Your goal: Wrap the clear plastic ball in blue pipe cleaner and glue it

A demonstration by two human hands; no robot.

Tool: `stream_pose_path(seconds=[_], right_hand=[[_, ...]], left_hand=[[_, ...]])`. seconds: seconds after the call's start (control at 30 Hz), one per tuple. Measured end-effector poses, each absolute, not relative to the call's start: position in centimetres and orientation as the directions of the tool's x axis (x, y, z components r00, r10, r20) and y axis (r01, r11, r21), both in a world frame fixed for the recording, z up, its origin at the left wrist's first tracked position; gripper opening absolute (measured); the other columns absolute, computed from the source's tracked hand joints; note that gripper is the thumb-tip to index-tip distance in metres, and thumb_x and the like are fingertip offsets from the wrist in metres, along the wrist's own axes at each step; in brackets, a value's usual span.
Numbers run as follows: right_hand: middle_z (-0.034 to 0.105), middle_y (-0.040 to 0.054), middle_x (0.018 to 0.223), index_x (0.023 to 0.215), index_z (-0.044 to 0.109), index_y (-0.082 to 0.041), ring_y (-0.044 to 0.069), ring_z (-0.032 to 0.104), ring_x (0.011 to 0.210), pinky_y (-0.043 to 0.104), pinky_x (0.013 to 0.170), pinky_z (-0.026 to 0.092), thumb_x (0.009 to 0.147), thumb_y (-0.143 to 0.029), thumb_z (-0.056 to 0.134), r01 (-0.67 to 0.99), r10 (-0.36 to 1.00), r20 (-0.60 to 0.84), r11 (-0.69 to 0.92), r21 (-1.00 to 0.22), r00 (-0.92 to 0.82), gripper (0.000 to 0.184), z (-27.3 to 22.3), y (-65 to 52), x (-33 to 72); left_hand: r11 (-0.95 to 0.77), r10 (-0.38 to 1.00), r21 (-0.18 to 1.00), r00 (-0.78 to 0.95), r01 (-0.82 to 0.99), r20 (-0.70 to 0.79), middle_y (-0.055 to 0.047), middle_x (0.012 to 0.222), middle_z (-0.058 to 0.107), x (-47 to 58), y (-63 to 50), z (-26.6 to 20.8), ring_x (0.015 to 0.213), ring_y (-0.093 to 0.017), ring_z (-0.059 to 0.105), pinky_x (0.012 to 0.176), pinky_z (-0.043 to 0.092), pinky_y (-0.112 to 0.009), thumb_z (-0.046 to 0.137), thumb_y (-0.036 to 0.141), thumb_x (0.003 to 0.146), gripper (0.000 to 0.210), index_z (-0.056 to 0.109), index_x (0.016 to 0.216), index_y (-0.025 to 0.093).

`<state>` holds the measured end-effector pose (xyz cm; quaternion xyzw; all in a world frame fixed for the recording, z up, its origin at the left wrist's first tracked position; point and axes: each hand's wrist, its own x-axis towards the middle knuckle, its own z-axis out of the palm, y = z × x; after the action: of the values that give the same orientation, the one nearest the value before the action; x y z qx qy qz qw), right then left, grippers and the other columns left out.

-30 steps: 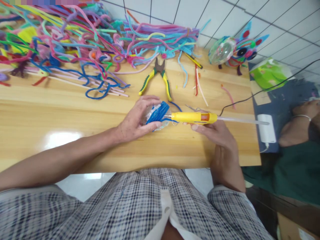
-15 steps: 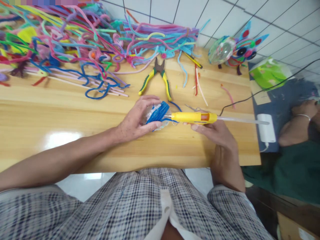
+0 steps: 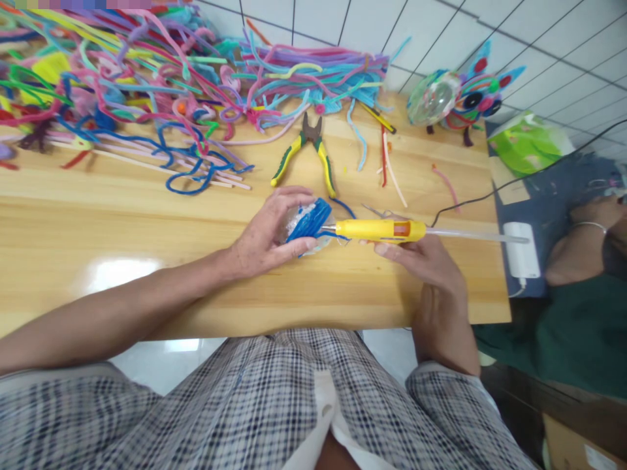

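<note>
The left hand (image 3: pixel 264 236) has its fingers and thumb curved round a blue bundle (image 3: pixel 309 220), out in front of the person's chest. The right hand (image 3: pixel 428 264) is wrapped about the glue gun (image 3: pixel 379 230), most of its fingers hidden beneath. The nozzle (image 3: pixel 328 228) points into the blue; from here I can't tell whether it touches. That left thumb lies close by, so a slip of the gun might burn it. Too much glue could run onto the skin, and the cord (image 3: pixel 494 188), if snagged, might tug the aim sideways.

The table (image 3: pixel 186 225) is pale, shiny wood. Pliers (image 3: pixel 311 134) lie splayed beyond the bundle; a heap of fuzzy stems (image 3: pixel 161 85) crowds the far left, and a figure (image 3: pixel 473 101) stands by the tiled wall (image 3: pixel 337 23). Someone's forearm (image 3: pixel 575 245) shows at right.
</note>
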<state>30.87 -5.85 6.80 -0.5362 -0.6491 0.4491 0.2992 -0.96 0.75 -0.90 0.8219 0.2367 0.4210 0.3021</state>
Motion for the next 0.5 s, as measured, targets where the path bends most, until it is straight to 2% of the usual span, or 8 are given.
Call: stream_pose_path(seconds=[0.33,0.5], right_hand=[[0.085,0.0019,0.095,0.094,0.086,-0.029,0.023,0.077,0.085,0.036,0.075,0.068,0.086,-0.065,0.092,0.434,0.969,-0.098,0.011,-0.901,-0.229,0.037,6.96,-5.93,30.84],[0.085,0.0024,0.095,0.091,0.086,-0.030,0.024,0.077,0.084,0.037,0.072,0.068,0.087,-0.069,0.090,0.422,0.967,-0.097,0.012,-0.907,-0.236,0.039,6.94,-5.85,30.87]], left_hand=[[-0.679,0.666,0.717,0.546,0.159,0.509,-0.018,0.155,0.066,-1.07,0.69,-0.68,0.146,-0.035,0.064,0.125,0.054,-0.059,0.078,0.056,0.104,0.065,0.055,0.156,0.025],[-0.673,0.671,0.720,0.549,0.169,0.498,-0.018,0.154,0.067,-1.04,0.68,-0.59,0.145,-0.034,0.064,0.125,0.054,-0.057,0.076,0.059,0.105,0.064,0.056,0.155,0.025]])
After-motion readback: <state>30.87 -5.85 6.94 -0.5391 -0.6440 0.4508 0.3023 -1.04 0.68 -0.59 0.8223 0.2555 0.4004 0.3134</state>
